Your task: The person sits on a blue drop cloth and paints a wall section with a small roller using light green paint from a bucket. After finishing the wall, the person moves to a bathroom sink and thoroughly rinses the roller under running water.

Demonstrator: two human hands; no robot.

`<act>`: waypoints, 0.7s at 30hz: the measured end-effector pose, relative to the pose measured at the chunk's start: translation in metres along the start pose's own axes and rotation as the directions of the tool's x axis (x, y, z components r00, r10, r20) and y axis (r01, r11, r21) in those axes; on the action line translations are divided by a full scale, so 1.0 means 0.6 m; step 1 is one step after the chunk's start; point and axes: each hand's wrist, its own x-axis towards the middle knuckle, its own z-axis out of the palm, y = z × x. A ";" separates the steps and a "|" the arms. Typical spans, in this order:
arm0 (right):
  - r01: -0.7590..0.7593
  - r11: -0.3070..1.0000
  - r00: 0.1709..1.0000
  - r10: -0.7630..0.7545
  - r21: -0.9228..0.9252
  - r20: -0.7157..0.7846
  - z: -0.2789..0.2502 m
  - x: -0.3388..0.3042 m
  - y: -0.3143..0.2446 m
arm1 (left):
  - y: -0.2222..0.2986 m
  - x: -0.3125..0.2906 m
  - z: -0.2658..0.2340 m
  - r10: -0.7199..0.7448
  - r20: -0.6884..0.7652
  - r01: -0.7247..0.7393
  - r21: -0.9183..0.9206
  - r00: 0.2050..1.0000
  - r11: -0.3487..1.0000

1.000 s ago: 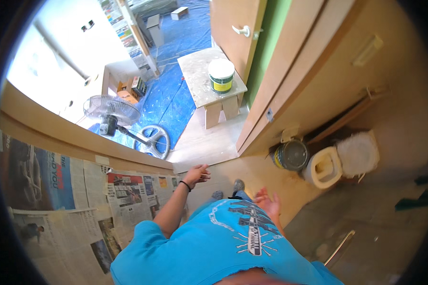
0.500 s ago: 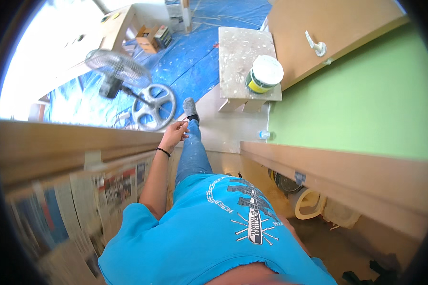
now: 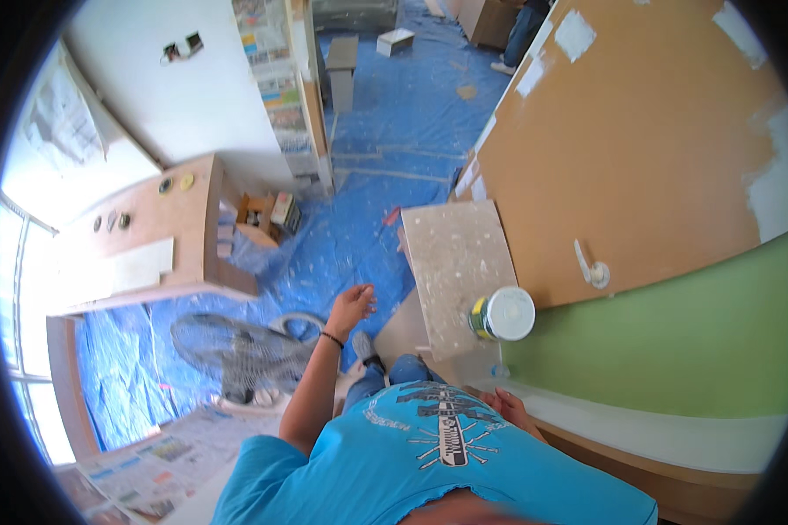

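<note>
My left hand (image 3: 352, 311) hangs ahead of me over the blue sheeting, its fingers loosely bent and apart with nothing visible in them. A dark beaded bracelet (image 3: 332, 339) circles that wrist. Low at my right side, my right hand (image 3: 510, 409) is partly covered by my turquoise shirt; the fingers that show look loose, and I see no object there. Between the hands and farther ahead stands a paint-spotted bench (image 3: 455, 262). On its near right corner rests a paint tub (image 3: 510, 313) with a white lid. Neither hand touches bench or tub.
A tan door (image 3: 639, 157) with white patches and a lever handle (image 3: 592, 267) lies right, beside a green wall (image 3: 657, 367). A standing fan (image 3: 241, 350) is at left, near a wooden counter (image 3: 193, 210) and cardboard box (image 3: 258, 219). Blue sheeting (image 3: 368, 184) covers the floor.
I have moved forward out of the narrow opening, and my view has tilted up, showing more room ahead. My right hand has come into sight beside my shirt.
</note>
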 end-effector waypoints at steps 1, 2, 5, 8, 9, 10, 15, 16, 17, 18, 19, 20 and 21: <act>0.056 0.997 0.998 -0.056 0.058 -0.003 0.026 0.049 -0.022 | 0.023 0.014 -0.018 -0.015 -0.021 0.016 0.030 1.000 0.999; 0.150 0.985 0.986 -0.156 -0.089 -0.065 0.058 0.099 -0.037 | 0.044 0.027 -0.035 -0.006 -0.032 0.007 0.019 0.999 1.000; 0.210 0.877 0.977 -0.207 -0.432 0.055 0.176 0.230 -0.092 | 0.104 0.060 -0.086 0.002 -0.045 -0.001 0.029 0.999 1.000; 0.234 0.791 0.971 -0.217 -0.565 0.099 0.281 0.308 -0.156 | 0.163 0.091 -0.145 0.073 -0.027 -0.071 0.054 0.997 0.996; 0.204 0.739 0.971 -0.237 -0.642 0.035 0.308 0.329 -0.180 | 0.183 0.104 -0.165 0.060 -0.037 -0.058 0.054 0.998 0.997; 0.126 0.664 0.991 -0.124 -0.737 0.058 0.331 0.343 -0.194 | 0.203 0.120 -0.185 0.049 -0.051 -0.046 0.051 0.997 0.998; -0.087 0.616 0.965 0.246 -0.783 0.086 0.421 0.488 -0.332 | 0.292 0.285 -0.272 0.138 -0.112 -0.130 0.071 0.984 0.989; -0.160 0.672 0.970 0.244 -0.723 0.011 0.440 0.531 -0.363 | 0.306 0.337 -0.289 0.078 -0.123 -0.067 0.090 0.989 0.994; -0.123 0.643 0.974 0.225 -0.756 0.033 0.458 0.575 -0.404 | 0.320 0.394 -0.305 0.060 -0.122 -0.045 0.122 0.991 0.991; -0.087 0.612 0.977 0.205 -0.786 0.051 0.476 0.614 -0.443 | 0.333 0.455 -0.321 -0.001 -0.131 0.019 0.138 0.991 0.990; -0.058 0.578 0.981 0.185 -0.814 0.062 0.493 0.648 -0.486 | 0.345 0.517 -0.336 -0.068 -0.146 0.093 0.173 0.987 0.980; 0.007 0.635 0.976 0.165 -0.772 0.144 0.512 0.680 -0.519 | 0.357 0.579 -0.351 -0.084 -0.129 0.110 0.210 0.988 0.972; 0.002 0.642 0.987 0.124 -0.767 0.106 0.530 0.706 -0.556 | 0.370 0.639 -0.363 -0.124 -0.124 0.153 0.261 0.984 0.953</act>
